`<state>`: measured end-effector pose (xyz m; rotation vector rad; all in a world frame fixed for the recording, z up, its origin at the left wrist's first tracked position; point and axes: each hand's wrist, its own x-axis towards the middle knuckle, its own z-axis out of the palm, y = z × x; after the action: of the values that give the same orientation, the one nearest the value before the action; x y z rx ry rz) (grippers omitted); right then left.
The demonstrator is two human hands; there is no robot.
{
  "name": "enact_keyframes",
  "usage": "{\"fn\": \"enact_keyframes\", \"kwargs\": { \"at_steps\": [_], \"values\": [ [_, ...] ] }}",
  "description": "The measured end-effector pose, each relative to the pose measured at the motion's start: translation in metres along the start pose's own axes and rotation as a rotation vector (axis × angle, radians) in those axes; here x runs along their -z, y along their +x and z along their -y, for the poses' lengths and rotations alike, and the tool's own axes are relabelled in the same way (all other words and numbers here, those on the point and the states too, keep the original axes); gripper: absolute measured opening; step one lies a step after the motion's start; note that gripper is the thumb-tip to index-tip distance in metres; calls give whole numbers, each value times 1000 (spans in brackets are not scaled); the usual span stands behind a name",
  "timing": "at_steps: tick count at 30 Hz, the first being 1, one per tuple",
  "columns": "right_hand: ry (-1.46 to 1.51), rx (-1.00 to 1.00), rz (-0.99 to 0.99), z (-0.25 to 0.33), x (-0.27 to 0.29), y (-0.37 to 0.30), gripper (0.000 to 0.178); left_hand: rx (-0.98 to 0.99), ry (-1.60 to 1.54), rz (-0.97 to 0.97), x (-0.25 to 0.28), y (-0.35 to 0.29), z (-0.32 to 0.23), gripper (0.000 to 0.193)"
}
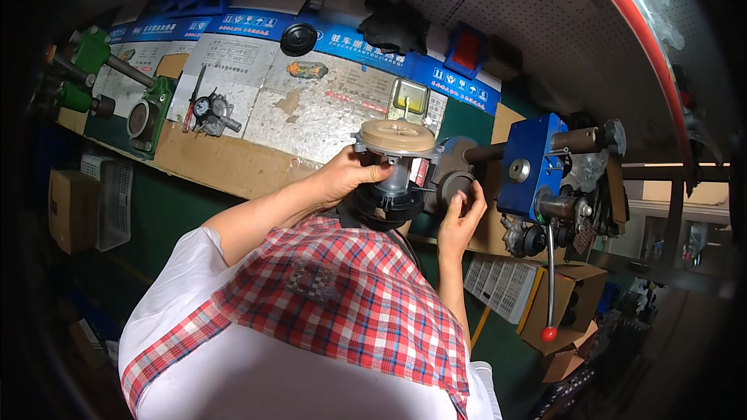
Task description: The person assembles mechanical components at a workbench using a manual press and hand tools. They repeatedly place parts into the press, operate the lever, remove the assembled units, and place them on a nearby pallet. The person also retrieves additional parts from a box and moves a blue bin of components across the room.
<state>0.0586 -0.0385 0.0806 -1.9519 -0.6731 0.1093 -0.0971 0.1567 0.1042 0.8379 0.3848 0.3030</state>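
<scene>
Cluttered bench (210, 162) ahead — hands apart: left (348, 177) gripping the tan-topped assembly (397, 137), right (459, 224) loose beside it.

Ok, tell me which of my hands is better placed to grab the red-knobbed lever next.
Probably your right hand: it appears nearer the lever, while your left hand holds the tan-topped part.

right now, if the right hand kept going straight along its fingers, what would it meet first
Probably the dark grey, round, metal-looking disc just ahead of the right hand; whether they touch is unclear.
</scene>
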Motion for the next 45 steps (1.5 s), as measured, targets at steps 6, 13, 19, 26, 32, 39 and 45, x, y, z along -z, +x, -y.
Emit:
{"fn": "enact_keyframes", "kwargs": {
  "at_steps": [6,13,19,26,32,39,45],
  "values": [
    [-38,18,16,0,-1,-2,42,8,21,2,0,-1,1,50],
    [1,18,245,12,4,-11,49,26,14,16,-2,0,3,50],
    [349,-107,503,46,21,-37,81,378,-84,173,-27,20,29,45],
    [75,-278,0,-40,95,-41,39,1026,169,427,-80,53,103,82],
    [-360,-630,-217,-175,172,-14,42,818,120,177,-55,44,116,61],
    [-118,-759,-196,-302,155,73,49,586,-31,-315,51,-3,91,47],
    [425,-588,-137,-388,162,123,37,353,228,-603,145,14,56,31]
  ]
}}
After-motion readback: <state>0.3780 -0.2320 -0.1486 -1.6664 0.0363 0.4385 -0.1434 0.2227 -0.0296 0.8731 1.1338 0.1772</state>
